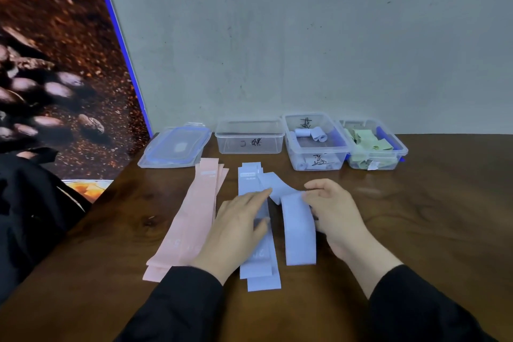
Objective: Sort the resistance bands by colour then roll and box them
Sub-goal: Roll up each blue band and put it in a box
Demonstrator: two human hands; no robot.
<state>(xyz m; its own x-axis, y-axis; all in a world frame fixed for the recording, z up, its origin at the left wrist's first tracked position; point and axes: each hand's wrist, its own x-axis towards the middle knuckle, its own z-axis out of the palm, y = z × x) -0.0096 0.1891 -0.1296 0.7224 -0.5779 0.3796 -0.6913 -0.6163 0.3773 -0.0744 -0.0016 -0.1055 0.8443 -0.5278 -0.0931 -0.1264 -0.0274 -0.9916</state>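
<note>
A stack of pink bands (191,219) lies flat on the wooden table (430,216), left of a stack of lilac-blue bands (259,261). My left hand (236,228) rests on the blue stack with straight fingers. One blue band (298,230) arches up to the right of the stack, and my right hand (336,214) pinches its raised fold. At the back stand three clear boxes: an empty one (249,137), one holding rolled blue bands (315,141), and one with green bands (373,146).
A clear lid with blue clips (176,147) lies at the back left of the table. A grey wall rises behind the boxes. A coffee-bean poster (55,78) leans at the left, with dark cloth (25,203) below it.
</note>
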